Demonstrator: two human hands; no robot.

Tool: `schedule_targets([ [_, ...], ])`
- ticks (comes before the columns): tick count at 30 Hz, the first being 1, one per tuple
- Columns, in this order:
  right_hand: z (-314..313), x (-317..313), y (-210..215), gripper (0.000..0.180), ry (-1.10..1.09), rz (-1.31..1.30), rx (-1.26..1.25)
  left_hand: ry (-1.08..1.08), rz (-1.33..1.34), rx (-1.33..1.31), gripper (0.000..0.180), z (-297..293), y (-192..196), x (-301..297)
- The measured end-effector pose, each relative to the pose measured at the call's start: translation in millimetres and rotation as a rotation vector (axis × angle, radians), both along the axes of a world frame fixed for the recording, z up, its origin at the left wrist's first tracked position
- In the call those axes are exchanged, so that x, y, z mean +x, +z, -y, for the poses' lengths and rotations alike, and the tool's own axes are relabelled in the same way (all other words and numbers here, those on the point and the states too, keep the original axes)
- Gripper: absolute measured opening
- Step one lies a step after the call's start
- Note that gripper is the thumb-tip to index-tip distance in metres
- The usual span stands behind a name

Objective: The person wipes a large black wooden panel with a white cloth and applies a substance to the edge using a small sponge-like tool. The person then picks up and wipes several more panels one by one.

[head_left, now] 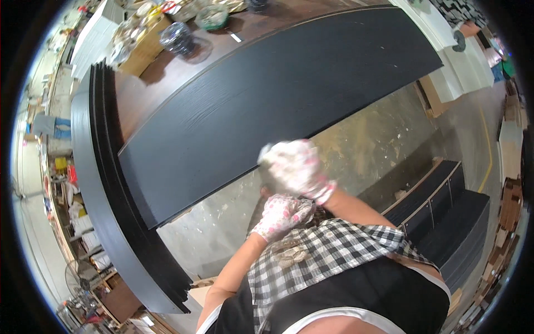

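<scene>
Both my hands wear white gloves with pink dots. My right hand (297,170) is raised over the near edge of a long black board (267,100), its fingers smeared by motion. A whitish bulk shows at its fingers, and I cannot tell whether that is a cloth or the glove itself. Just below it, my left hand (281,216) is closed in front of the checked apron (334,247), next to the right wrist. What it grips, if anything, is hidden. The board lies flat on a brown table (139,100), its surface dark with faint streaks.
On the left stands a curved-looking row of dark boards (105,195). Stacked black boards (439,217) lie at the lower right. A cardboard box (146,47), a dark plastic-wrapped jar (177,38) and a green bowl (212,18) sit at the back. Concrete floor (367,133) lies beneath.
</scene>
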State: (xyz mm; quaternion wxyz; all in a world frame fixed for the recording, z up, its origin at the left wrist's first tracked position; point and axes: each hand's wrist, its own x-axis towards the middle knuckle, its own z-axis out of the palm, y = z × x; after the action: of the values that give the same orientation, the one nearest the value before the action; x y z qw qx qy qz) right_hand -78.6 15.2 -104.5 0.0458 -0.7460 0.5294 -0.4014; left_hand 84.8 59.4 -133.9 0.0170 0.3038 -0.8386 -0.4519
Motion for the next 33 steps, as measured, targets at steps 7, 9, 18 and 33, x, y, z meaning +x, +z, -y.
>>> schedule_targets([
  [7,3,12,-10,0.036,0.061,-0.096,-0.046,0.165,-0.060,0.181,0.045,0,-2,41],
  [9,3,55,-14,0.038,0.187,-0.099,-0.010,0.262,-0.109,0.220,0.047,-12,-16,57],
  [18,40,236,1,0.032,0.614,-0.152,-0.045,0.594,0.066,0.320,0.043,-45,-35,116],
  [33,38,212,-15,0.028,0.663,-0.292,0.019,0.646,-0.182,0.211,0.065,-72,-159,99],
])
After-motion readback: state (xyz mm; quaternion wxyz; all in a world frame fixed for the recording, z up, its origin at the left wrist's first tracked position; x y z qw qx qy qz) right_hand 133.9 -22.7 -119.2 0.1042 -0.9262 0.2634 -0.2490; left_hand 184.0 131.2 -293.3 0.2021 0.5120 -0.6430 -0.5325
